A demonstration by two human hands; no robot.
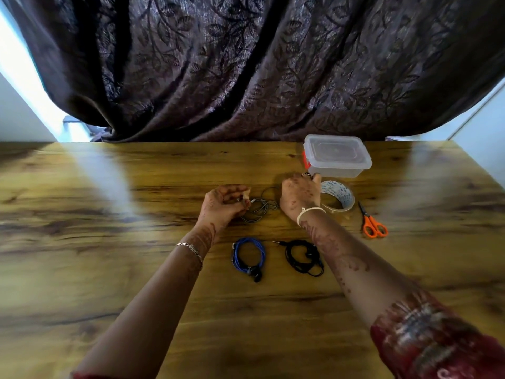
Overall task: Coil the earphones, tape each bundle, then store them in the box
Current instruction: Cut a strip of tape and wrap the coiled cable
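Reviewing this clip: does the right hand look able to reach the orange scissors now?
Probably yes. The scissors lie uncovered on the table, just past the tape roll beside the right hand; nothing lies over them, though whether that hand is free is unclear.

A glossy wooden table (109, 255) with dark grain streaks reflects pale light. Behind its far edge hangs a dark leaf-patterned curtain (246, 64) in heavy folds, between the left wall (16, 119) and right wall (483, 127).
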